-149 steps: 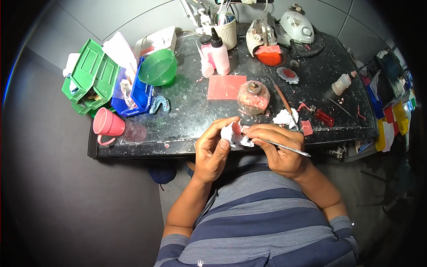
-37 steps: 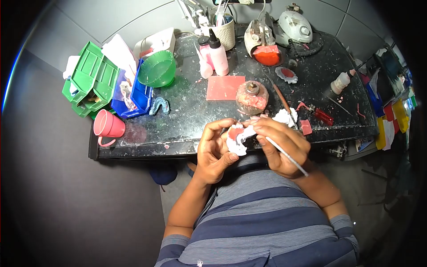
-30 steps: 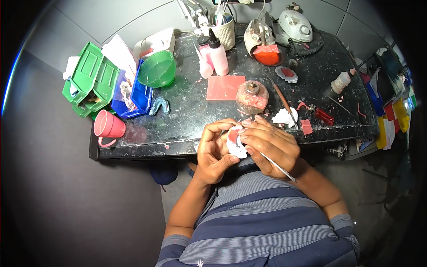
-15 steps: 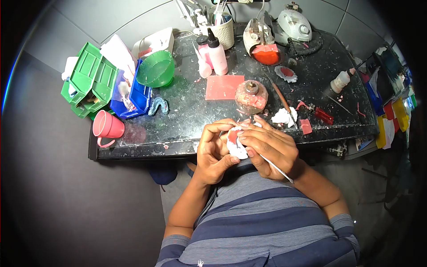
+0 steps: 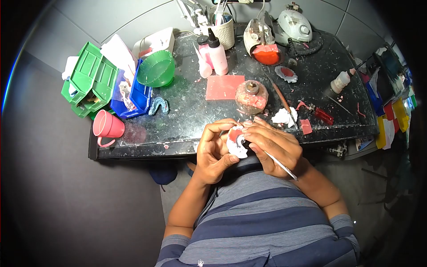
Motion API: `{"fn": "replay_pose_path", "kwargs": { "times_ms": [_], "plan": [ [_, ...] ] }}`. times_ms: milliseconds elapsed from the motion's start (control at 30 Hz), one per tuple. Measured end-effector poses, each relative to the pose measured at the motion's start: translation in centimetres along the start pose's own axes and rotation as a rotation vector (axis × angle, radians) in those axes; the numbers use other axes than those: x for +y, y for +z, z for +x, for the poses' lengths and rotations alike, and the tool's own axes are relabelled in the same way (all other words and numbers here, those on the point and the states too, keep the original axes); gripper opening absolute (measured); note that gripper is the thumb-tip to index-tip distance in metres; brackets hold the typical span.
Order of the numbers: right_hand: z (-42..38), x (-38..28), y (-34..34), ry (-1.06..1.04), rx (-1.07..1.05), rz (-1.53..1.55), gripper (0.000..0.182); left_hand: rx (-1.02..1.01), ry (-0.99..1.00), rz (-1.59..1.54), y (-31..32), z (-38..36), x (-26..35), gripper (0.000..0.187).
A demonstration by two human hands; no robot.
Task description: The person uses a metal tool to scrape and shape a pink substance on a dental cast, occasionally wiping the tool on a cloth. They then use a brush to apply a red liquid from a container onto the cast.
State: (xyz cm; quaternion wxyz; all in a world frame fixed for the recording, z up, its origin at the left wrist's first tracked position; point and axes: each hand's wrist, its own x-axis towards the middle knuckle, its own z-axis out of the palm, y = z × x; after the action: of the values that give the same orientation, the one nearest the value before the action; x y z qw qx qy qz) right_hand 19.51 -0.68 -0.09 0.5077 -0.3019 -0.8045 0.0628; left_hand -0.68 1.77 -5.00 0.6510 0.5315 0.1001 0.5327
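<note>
White and curved, with a pink patch on its upper part, the small cast (image 5: 235, 150) is held in the left grip (image 5: 211, 155), pinched between the thumb at its lower end and the fingers around its far side. A slim metal tool (image 5: 280, 164) is pinched by the thumb and fingers of the right grip (image 5: 279, 149), its shaft slanted down and away from the cast; its working end is hidden by the fingers. The fingertips of the right grip are brought up close to the cast's right side, but whether it is touched by them cannot be told. Just beyond both grips, a round glass jar (image 5: 251, 106) with a metal top is set on the black surface (image 5: 191, 95), and a flat pink sheet (image 5: 221, 87) is laid beside it. Near the right grip, on its far side, a crumpled white wad (image 5: 283, 116) is crossed by the lower end of a brown-handled tool (image 5: 279, 93), with a small pink piece (image 5: 306, 126) next to it. Well to the left of the left grip, a pink mug (image 5: 108, 124) is seen tilted, and a blue horseshoe-shaped piece (image 5: 159, 107) is placed between that mug and a green bowl (image 5: 156, 69).
</note>
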Motion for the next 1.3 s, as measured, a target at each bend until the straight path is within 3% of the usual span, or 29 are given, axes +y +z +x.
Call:
{"fn": "replay_pose_path", "kwargs": {
  "times_ms": [167, 267, 367, 1133, 1300],
  "plan": [
    [0.7, -0.6, -0.9, 0.201, 0.113, 0.033, 0.018, 0.077, -0.015, -0.052, 0.3, 0.1, 0.4, 0.054],
    [0.7, 0.0, -1.1, 0.341, 0.114, 0.221, 0.011, 0.086, -0.072, -0.173, 0.4, 0.1, 0.6, 0.051],
    [-0.1, 0.4, 0.2, 0.38, 0.123, 0.357, 0.012, 0.086, -0.1, -0.197, 0.1, 0.0, 0.5, 0.052],
    [-1.0, 1.3, 0.7, 0.398, 0.044, 0.452, 0.014, 0.07, -0.115, -0.282, -0.3, 0.1, 0.6, 0.046],
    [-1.0, 0.9, 0.8, 0.606, 0.091, 0.668, 0.014, 0.055, -0.118, -0.264, -0.5, 0.0, 0.6, 0.045]
  ]
}}
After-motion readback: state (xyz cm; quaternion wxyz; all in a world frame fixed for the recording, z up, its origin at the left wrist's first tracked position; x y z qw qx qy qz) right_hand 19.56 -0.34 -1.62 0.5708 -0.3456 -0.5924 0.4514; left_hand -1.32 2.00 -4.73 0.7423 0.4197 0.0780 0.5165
